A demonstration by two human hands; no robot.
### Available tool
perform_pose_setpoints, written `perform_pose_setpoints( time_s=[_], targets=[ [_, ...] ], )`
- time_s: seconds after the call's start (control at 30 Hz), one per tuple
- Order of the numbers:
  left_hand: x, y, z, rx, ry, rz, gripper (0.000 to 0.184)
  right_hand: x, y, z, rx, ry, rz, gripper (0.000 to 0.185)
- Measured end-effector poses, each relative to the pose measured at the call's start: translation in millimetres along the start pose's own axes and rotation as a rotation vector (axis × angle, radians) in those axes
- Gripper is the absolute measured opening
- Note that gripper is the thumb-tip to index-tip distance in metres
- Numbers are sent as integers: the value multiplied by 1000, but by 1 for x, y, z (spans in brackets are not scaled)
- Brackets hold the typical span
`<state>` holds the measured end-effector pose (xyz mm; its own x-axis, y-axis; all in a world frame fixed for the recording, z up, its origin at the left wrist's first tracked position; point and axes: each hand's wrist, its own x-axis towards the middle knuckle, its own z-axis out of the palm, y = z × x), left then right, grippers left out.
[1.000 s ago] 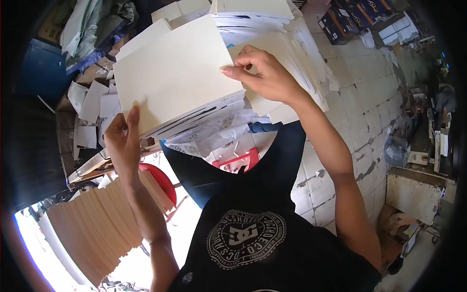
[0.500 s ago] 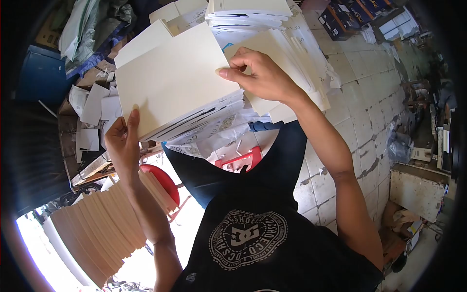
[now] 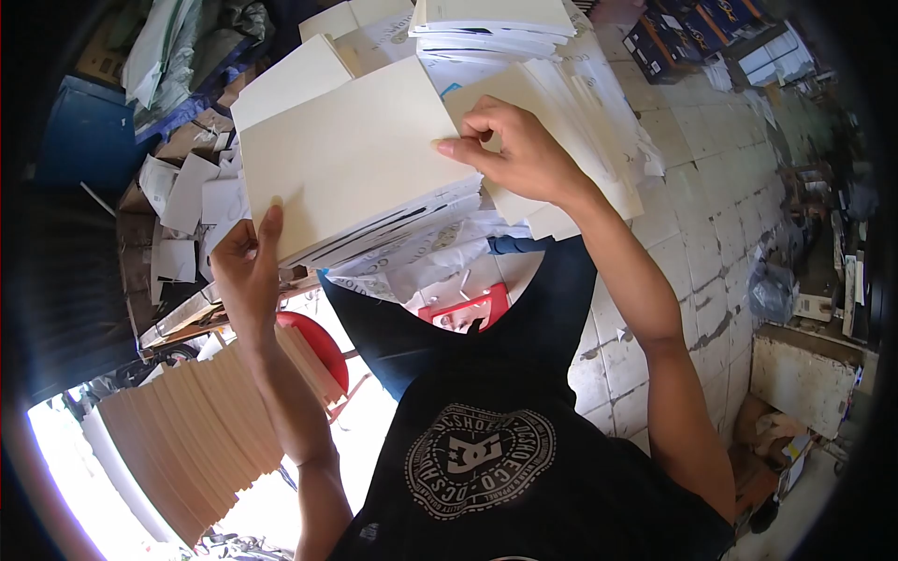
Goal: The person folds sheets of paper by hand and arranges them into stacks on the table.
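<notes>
A cream card folder (image 3: 355, 154) lies on top of a stack in front of me, its sheet edges showing along the near side. My left hand (image 3: 251, 252) grips the folder's near left corner, thumb on top and fingers curled beneath. At the right edge my right hand (image 3: 514, 145) pinches the folder's side between thumb and curled fingers. Under my right hand sits another pile of cream folders (image 3: 561, 140), spread unevenly. Behind these rises a taller stack of folders (image 3: 491, 28). Printed white wrapping paper (image 3: 412, 257) shows beneath the stack.
A red stool (image 3: 318, 351) and a big stack of brown boards (image 3: 187, 430) stand at lower left. Paper scraps (image 3: 187, 196) crowd the left side. Dark boxes (image 3: 692, 37) sit on the tiled floor (image 3: 692, 196) at upper right. A clear plastic bag (image 3: 772, 290) lies far right.
The view has shifted slightly, so the scene sits a little further right and lower. Both hands keep their hold on the folder's edges, with little other movement.
</notes>
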<state>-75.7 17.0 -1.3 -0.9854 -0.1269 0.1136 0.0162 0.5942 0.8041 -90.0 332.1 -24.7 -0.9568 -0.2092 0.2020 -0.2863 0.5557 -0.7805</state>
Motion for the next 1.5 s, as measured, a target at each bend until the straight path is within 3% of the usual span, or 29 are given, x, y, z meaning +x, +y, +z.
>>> perform_pose_setpoints(
  time_s=[0.13,0.2,0.43,0.63,0.67,0.73,0.8,0.97,1.13,1.23,1.5],
  targets=[
    [-2,6,3,-29,22,29,48,-3,5,2,42,90,0,29],
    [-1,4,3,-20,20,8,48,-9,3,3,57,196,-107,21],
    [2,-1,1,-3,10,-25,50,-28,3,8,-32,194,-295,30],
    [0,5,-1,11,32,-56,46,-27,2,17,29,245,-235,34],
    [-2,5,0,-78,39,-71,34,-26,2,17,26,241,-229,33],
    [-8,-1,2,-161,91,-14,30,-27,2,18,28,233,-215,32],
    [-14,-1,1,-175,126,35,36,-27,2,19,34,226,-195,31],
    [-22,-25,-9,-257,38,116,31,-27,-1,20,54,201,-156,32],
    [-38,-43,-3,-437,171,102,38,-27,-3,20,71,177,-114,33],
    [-48,-54,11,-369,196,96,41,-28,0,22,79,172,-109,33],
    [-45,-51,22,-429,303,130,24,-28,-2,22,86,161,-111,33]
  ],
)
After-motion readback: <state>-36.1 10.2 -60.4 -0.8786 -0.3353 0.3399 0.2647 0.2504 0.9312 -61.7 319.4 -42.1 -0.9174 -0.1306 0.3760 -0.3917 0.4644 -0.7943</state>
